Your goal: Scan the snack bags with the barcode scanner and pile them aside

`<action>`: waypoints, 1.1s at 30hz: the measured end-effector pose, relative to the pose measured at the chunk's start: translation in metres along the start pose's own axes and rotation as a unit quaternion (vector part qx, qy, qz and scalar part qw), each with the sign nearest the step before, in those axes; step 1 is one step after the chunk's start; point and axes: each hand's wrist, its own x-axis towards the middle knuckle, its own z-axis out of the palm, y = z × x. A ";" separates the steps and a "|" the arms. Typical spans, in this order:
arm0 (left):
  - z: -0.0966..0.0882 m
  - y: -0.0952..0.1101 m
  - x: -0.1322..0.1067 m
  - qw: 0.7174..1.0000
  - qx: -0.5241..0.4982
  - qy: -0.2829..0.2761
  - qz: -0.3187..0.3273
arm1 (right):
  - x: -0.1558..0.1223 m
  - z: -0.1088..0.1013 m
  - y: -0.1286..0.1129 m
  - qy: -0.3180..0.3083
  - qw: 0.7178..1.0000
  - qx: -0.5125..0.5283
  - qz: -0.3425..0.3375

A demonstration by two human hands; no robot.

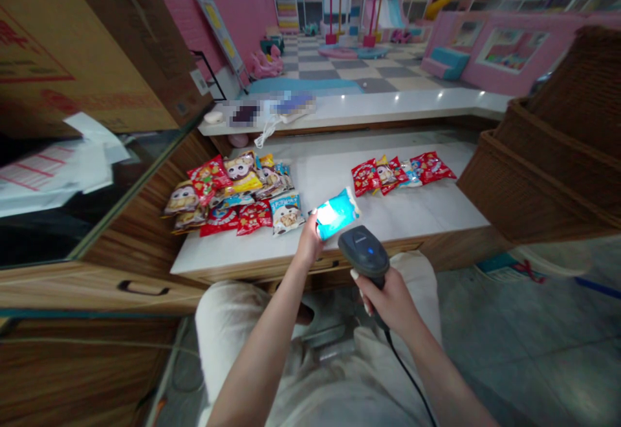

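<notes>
My left hand (pixel 309 242) holds a shiny light-blue snack packet (pixel 337 213) by its lower corner, just above the front edge of a white counter (pixel 218 262). My right hand (pixel 389 304) grips a black corded handheld barcode scanner (pixel 363 251), and its head points up toward the blue packet, a short gap away. To the left on the counter lies a heap of red, yellow and blue snack packets (pixel 233 194). A smaller row of similar packets (pixel 400 173) lies to the right.
A large cardboard box (pixel 87 52) and a dark glass-topped wooden cabinet (pixel 111 220) stand at the left, with loose papers on the glass. Wicker baskets (pixel 548 155) stand at the right. Behind the counter, a white ledge (pixel 369 107) holds a white cable and blurred items.
</notes>
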 end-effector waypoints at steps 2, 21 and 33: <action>0.002 0.001 0.000 1.000 0.003 -0.011 0.011 | 0.000 -0.001 -0.001 0.001 1.000 -0.005 -0.007; 0.030 -0.004 0.048 0.974 0.185 0.017 0.127 | -0.002 -0.018 -0.003 0.040 0.999 0.018 0.020; 0.104 -0.033 0.151 0.873 0.424 -0.131 0.203 | 0.000 -0.045 0.014 0.090 0.996 -0.001 0.015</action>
